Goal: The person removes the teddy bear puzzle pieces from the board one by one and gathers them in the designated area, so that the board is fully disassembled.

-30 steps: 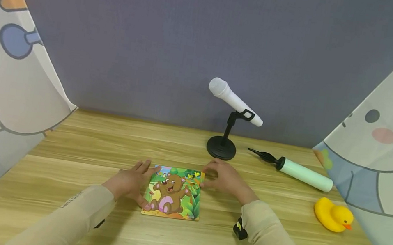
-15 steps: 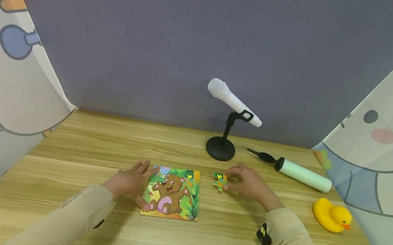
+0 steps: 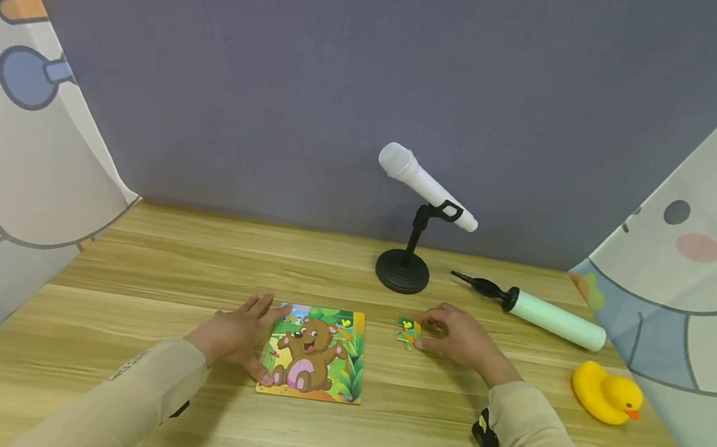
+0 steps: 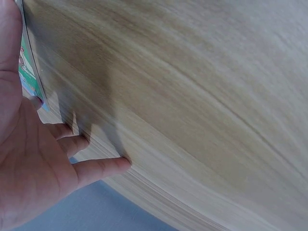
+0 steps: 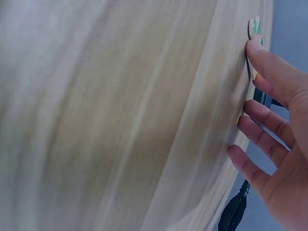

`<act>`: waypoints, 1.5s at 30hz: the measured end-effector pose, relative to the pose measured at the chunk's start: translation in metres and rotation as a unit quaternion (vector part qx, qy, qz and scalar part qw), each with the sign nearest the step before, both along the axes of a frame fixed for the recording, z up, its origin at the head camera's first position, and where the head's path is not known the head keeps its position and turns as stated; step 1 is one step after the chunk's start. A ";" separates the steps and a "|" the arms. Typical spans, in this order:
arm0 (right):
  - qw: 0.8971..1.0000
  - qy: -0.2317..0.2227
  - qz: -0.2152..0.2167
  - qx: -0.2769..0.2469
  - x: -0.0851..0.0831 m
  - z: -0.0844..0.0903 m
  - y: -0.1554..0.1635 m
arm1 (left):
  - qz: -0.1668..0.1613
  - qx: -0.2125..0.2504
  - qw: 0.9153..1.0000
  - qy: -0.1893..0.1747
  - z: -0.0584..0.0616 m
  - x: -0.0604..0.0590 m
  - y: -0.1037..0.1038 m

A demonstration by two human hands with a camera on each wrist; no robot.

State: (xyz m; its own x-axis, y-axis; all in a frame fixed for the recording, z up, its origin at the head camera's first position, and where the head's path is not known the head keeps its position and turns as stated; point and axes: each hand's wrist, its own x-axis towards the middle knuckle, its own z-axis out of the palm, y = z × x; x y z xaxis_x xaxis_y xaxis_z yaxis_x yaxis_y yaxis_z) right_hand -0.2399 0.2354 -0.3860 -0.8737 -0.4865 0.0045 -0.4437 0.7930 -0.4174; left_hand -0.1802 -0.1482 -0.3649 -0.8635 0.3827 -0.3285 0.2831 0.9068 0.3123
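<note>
A square jigsaw puzzle [image 3: 313,357] with a cartoon bear lies flat on the wooden table. My left hand [image 3: 242,335] steadies its left side, fingers spread, with the thumb on the lower left corner and a fingertip at the upper left. In the left wrist view the other fingertips of the left hand [image 4: 43,159] rest on the wood. To the right of the puzzle, my right hand [image 3: 456,334] pinches a small jigsaw piece [image 3: 407,333] with a yellow bird on it by its right edge. The right wrist view shows the thumb against this piece [image 5: 256,26], seen nearly edge-on.
A white microphone [image 3: 431,188] leans in a black stand [image 3: 403,271] behind the jigsaw piece. Farther right lie a pale green hand pump [image 3: 557,319] with a black nozzle and a yellow rubber duck [image 3: 608,394]. A grey partition [image 3: 280,92] closes off the table's back edge.
My right hand has taken the jigsaw piece from the puzzle's upper right corner and carried it right. Over the last half second the piece has turned slightly. The left hand has stayed put.
</note>
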 end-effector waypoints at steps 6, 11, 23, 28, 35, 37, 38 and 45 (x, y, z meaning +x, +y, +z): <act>1.000 -0.012 -0.004 0.013 -0.001 0.000 -0.001 | 0.003 0.004 1.000 -0.004 0.001 0.000 0.000; 1.000 -0.005 0.005 0.024 0.000 0.004 -0.002 | 0.005 0.003 1.000 -0.006 0.000 0.000 0.000; 0.998 -0.003 0.006 -0.058 0.026 0.008 -0.041 | 0.007 -0.001 1.000 -0.007 0.000 0.000 -0.001; 0.996 -0.010 0.002 -0.087 0.037 0.004 -0.062 | 0.010 0.001 1.000 -0.010 -0.001 0.000 -0.001; 0.996 -0.025 0.016 -0.089 0.047 -0.002 -0.090 | 0.011 -0.004 1.000 -0.008 -0.001 0.000 -0.001; 0.997 -0.020 0.020 -0.072 0.049 -0.002 -0.096 | 0.012 -0.003 1.000 -0.008 -0.001 0.000 -0.001; 0.998 -0.013 0.021 -0.060 0.050 -0.003 -0.099 | 0.012 -0.002 1.000 -0.008 -0.001 0.000 -0.001; 1.000 0.014 0.014 -0.006 0.054 0.001 -0.107 | 0.011 0.008 1.000 -0.002 -0.001 0.001 0.000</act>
State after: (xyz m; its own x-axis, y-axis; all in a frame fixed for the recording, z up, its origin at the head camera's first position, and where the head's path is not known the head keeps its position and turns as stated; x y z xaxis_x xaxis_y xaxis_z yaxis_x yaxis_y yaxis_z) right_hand -0.1861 0.1282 -0.3854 -0.8597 -0.5097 0.0342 -0.4764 0.7757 -0.4139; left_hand -0.1792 -0.1483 -0.3655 -0.8699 0.3695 -0.3267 0.2621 0.9074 0.3284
